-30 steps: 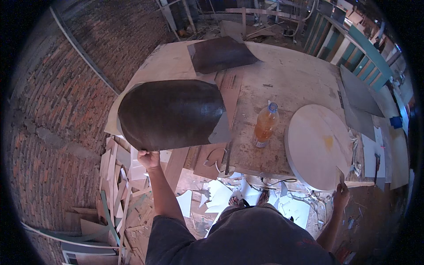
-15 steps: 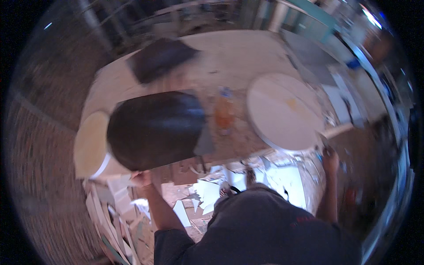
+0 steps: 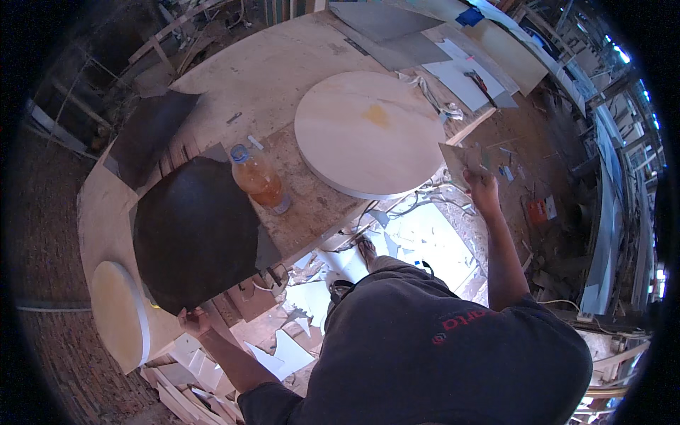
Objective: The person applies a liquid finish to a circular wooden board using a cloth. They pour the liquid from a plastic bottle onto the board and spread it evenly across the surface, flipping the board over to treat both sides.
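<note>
My left hand (image 3: 195, 319) pinches the lower edge of a curved-cut dark sheet (image 3: 195, 237) at the workbench's left. My right hand (image 3: 482, 185) grips a small flat rectangular piece (image 3: 464, 157), just off the bench's right edge beside a pale round board (image 3: 368, 134). A plastic bottle of orange liquid with a blue cap (image 3: 258, 180) stands between the dark sheet and the round board. A second round board with white edging (image 3: 117, 315) is at the bench's left end, and another dark sheet (image 3: 149, 134) lies farther back.
Grey and white sheets (image 3: 453, 78) cover the bench's back right, with a hand tool (image 3: 478, 83) on them. Offcuts and white scraps (image 3: 425, 241) litter the floor round my feet. A wood pile (image 3: 184, 382) is at lower left, a brick wall (image 3: 49, 333) at far left, stacked long boards (image 3: 602, 212) at right.
I have turned to the right, so the bench now runs diagonally and more of the left round board shows. My right hand has risen with the flat piece beside the pale round board.
</note>
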`<action>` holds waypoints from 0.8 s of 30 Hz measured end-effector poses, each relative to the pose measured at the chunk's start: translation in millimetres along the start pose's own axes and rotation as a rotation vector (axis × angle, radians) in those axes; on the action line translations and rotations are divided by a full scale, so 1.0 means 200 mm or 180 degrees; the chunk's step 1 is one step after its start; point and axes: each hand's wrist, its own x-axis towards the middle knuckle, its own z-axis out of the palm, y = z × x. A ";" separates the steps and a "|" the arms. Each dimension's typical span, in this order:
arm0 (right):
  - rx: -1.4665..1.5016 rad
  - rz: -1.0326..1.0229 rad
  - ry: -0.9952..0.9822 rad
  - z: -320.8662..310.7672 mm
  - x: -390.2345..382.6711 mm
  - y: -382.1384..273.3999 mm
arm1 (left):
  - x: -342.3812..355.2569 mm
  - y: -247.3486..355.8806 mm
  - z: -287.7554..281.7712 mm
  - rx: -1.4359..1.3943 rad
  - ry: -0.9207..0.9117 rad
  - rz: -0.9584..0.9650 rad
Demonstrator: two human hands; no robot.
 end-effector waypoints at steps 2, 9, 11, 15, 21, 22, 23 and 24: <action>0.0947 0.0275 -0.0161 0.01 0.03 0.01 | 0.00 0.05 0.00 0.0495 0.0807 0.0061; 0.3036 0.0973 -0.0169 0.02 0.22 -0.15 | -0.25 -0.22 0.31 0.1833 0.1615 0.1391; 0.2833 0.0507 -0.0233 0.05 0.38 -0.09 | -0.34 -0.32 0.47 0.2937 0.2640 0.1680; 0.1279 -0.0228 -0.0822 0.27 0.71 -0.06 | -0.59 -0.73 0.95 0.4154 0.2932 0.1802; -0.1928 -0.2049 -0.1231 0.72 1.11 -0.42 | -0.59 -1.54 1.51 0.2574 0.2560 0.1015; -0.1976 -0.2370 -0.1106 0.81 1.23 -0.37 | -0.56 -1.70 1.64 0.2389 0.2347 0.0988; -0.2048 -0.2413 -0.1176 0.88 1.31 -0.38 | -0.54 -1.81 1.74 0.2342 0.2176 0.0732; -0.2136 -0.2462 -0.1232 0.93 1.37 -0.41 | -0.51 -1.89 1.83 0.2150 0.1981 0.0219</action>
